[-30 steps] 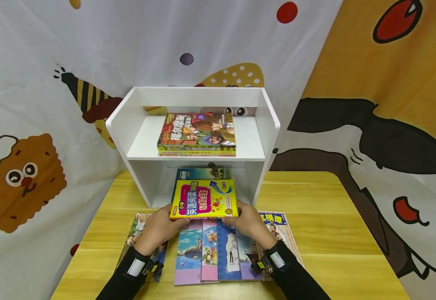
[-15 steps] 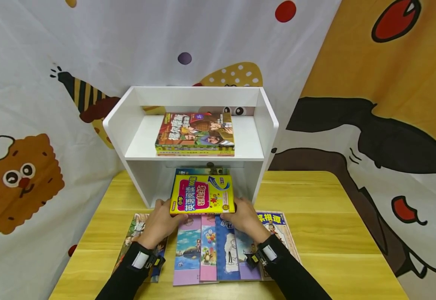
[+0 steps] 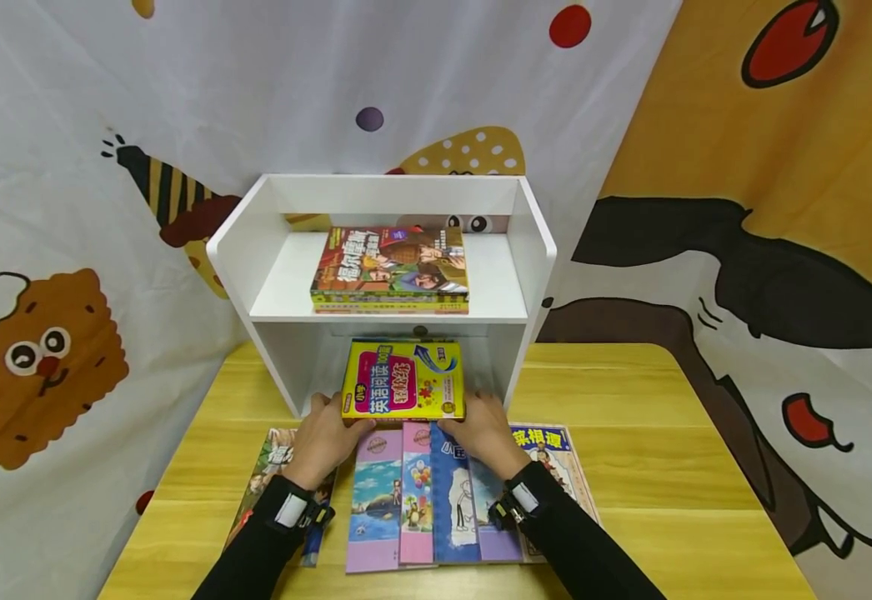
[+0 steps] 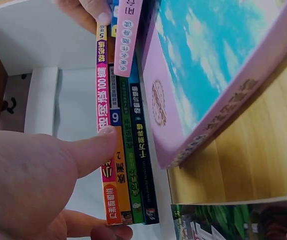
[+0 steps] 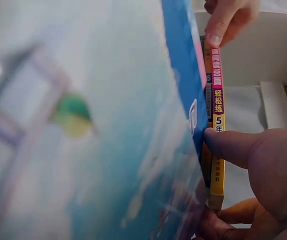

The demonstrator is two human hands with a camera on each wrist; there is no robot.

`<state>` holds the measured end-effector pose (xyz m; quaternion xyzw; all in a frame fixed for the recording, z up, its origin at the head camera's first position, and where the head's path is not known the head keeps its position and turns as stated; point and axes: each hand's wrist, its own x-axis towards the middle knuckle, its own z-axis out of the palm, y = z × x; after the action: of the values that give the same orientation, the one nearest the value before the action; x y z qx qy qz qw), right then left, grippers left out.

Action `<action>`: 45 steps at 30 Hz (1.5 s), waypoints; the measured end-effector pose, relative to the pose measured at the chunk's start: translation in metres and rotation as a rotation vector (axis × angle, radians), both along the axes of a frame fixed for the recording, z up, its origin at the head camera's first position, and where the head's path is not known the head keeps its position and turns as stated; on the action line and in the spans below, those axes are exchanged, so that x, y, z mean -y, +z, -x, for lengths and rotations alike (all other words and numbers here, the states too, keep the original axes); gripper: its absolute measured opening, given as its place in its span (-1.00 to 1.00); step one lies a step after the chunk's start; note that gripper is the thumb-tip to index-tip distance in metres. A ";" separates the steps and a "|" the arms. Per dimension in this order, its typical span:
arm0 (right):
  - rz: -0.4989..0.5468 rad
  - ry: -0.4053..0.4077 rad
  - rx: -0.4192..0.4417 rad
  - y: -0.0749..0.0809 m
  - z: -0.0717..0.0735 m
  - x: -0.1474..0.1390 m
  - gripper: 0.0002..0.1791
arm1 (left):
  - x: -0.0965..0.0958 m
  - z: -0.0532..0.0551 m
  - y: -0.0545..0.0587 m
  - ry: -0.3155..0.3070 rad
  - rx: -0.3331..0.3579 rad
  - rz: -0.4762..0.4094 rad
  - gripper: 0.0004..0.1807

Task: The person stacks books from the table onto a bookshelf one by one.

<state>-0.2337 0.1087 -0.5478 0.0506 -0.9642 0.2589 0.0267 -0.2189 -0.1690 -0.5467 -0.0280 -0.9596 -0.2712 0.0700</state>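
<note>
A yellow workbook (image 3: 403, 379) with a pink title panel lies flat in the lower compartment of the white shelf (image 3: 387, 318), its cover facing up. My left hand (image 3: 323, 442) holds it at its left end, the thumb on the spine. At the opposite end my right hand (image 3: 487, 435) grips it the same way. Beneath it, in the left wrist view, several books are stacked with spines outward, among them a green book (image 4: 132, 172) and a black book (image 4: 144, 175). The stack's spines line up closely with the workbook's spine.
On the upper shelf lies a pile of comic books (image 3: 391, 267). In front stand overlapping books on the wooden table (image 3: 669, 467): a pink-and-blue book (image 3: 374, 508), a blue book (image 3: 453, 517) and a cartoon book (image 3: 548, 446). A further book (image 3: 256, 483) lies under my left wrist.
Both hands have pushed the yellow workbook away from me, deeper into the lower compartment. It now covers the blue-green book whose top showed behind it earlier.
</note>
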 end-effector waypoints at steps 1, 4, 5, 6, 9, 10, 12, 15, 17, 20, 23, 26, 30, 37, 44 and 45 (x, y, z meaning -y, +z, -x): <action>-0.009 -0.003 0.000 -0.001 0.001 0.000 -0.41 | 0.000 0.000 0.000 0.003 -0.008 0.003 -0.27; -0.036 -0.009 0.001 -0.003 0.003 0.001 -0.38 | 0.000 0.002 -0.002 0.014 -0.018 0.005 -0.32; -0.039 -0.008 -0.003 -0.003 0.004 0.001 -0.37 | 0.000 0.003 -0.002 0.018 -0.018 0.005 -0.33; -0.042 -0.004 -0.010 -0.003 0.005 0.002 -0.37 | 0.000 0.004 -0.002 0.025 -0.017 0.006 -0.34; -0.037 0.001 -0.025 -0.004 0.007 0.002 -0.37 | 0.000 0.006 -0.003 0.041 -0.005 0.006 -0.35; -0.033 0.003 -0.027 -0.003 0.007 0.002 -0.38 | 0.000 0.007 -0.003 0.046 0.000 0.007 -0.35; -0.027 0.004 -0.031 -0.003 0.007 0.003 -0.38 | 0.000 0.008 -0.003 0.060 0.011 0.011 -0.34; -0.015 0.003 -0.029 -0.003 0.009 0.003 -0.36 | -0.001 0.009 -0.002 0.068 0.028 0.015 -0.32; -0.008 0.001 -0.024 -0.002 0.010 0.003 -0.35 | -0.001 0.010 -0.001 0.073 0.032 0.017 -0.31; -0.009 0.004 -0.016 -0.003 0.011 0.003 -0.34 | -0.001 0.010 0.000 0.072 0.032 0.022 -0.31; -0.016 0.016 -0.015 -0.003 0.013 0.003 -0.35 | -0.001 0.011 0.000 0.078 0.029 0.035 -0.32; -0.020 0.025 -0.015 -0.001 0.013 0.004 -0.36 | -0.001 0.012 0.000 0.085 0.029 0.046 -0.33; -0.022 0.025 -0.003 0.001 0.014 0.005 -0.38 | -0.001 0.014 -0.002 0.093 0.026 0.060 -0.31; -0.043 0.001 0.032 0.001 0.017 0.006 -0.37 | -0.001 0.016 -0.003 0.100 0.024 0.081 -0.27; -0.067 -0.007 0.030 0.001 0.019 0.007 -0.39 | -0.001 0.018 -0.006 0.105 0.017 0.090 -0.25; -0.070 -0.007 0.029 0.001 0.020 0.007 -0.39 | -0.001 0.018 -0.006 0.103 0.013 0.090 -0.25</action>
<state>-0.2532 0.1013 -0.5473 0.0446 -0.9731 0.2258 0.0118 -0.2371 -0.1677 -0.5525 0.0204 -0.9714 -0.2241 0.0762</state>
